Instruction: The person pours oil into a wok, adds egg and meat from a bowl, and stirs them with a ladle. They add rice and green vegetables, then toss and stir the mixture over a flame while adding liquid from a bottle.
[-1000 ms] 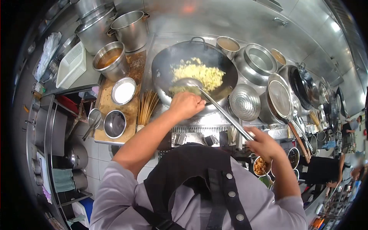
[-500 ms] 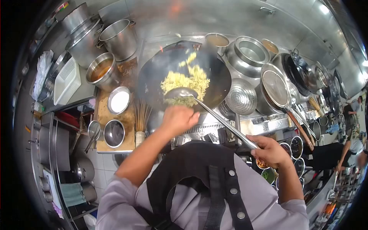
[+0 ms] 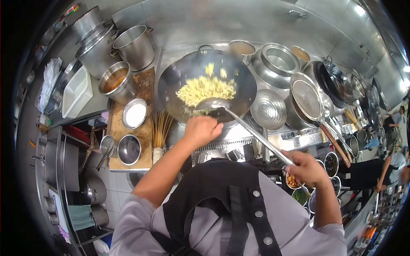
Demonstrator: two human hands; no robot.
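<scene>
Right hand (image 3: 308,168) clasps the ladle (image 3: 252,130) by its handle, bowl in the wok (image 3: 171,81) just beyond the left hand (image 3: 203,130), clenched on the rim

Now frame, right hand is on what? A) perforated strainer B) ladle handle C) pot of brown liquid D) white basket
B: the right hand grips the end of the ladle handle; its bowl sits in the wok, at the yellow food.

Probably a restaurant kitchen: steel walls, wok (image 3: 179,81) station, stockpots (image 3: 134,45), hanging strainers (image 3: 268,109).
</scene>
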